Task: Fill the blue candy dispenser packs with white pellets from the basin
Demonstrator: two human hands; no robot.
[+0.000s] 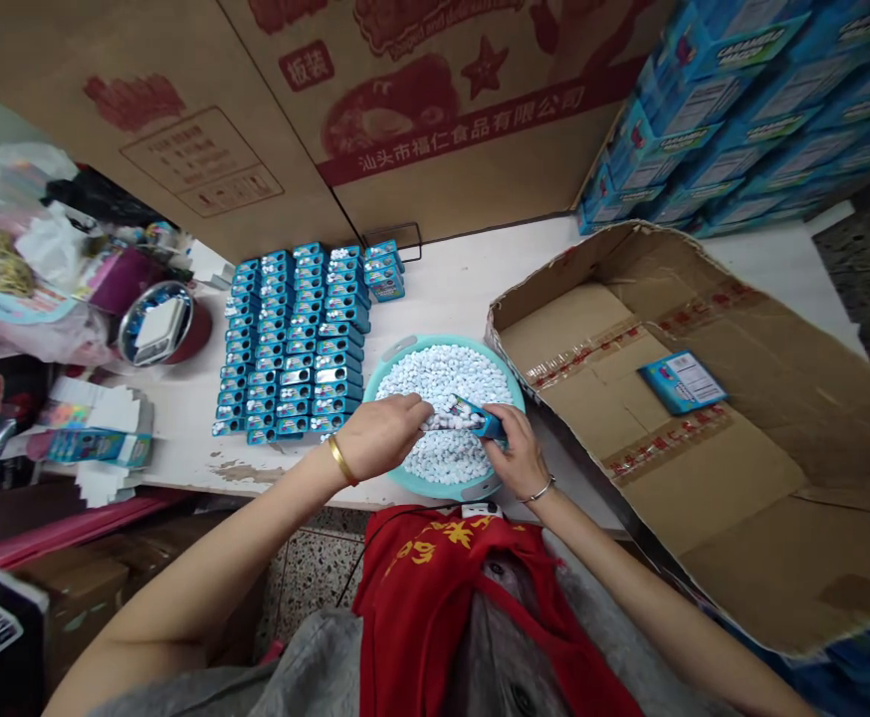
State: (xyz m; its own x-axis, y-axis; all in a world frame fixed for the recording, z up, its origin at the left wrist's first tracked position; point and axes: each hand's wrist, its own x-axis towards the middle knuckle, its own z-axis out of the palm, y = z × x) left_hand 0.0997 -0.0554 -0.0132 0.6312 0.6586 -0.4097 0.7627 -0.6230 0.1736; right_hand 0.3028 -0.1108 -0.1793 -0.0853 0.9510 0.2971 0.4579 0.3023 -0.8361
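My left hand [386,434], with a gold bracelet on the wrist, is closed above a turquoise basin [379,382]. What its fingers grip is hard to make out; a small heap of white candies [446,416] stretches from the fingertips to a small blue candy box [490,426]. My right hand [517,453] is wrapped around that box, holding it tilted with its open end toward the left hand. White candy pellets [442,370] fill the basin beneath both hands.
Rows of blue candy boxes [293,344] stand left of the basin. A large open carton [674,538] on the right holds one blue pack [681,382]. Stacked blue packs [726,129] rise at back right, beside tall brown cartons [435,100]. A metal bowl [190,324] sits left.
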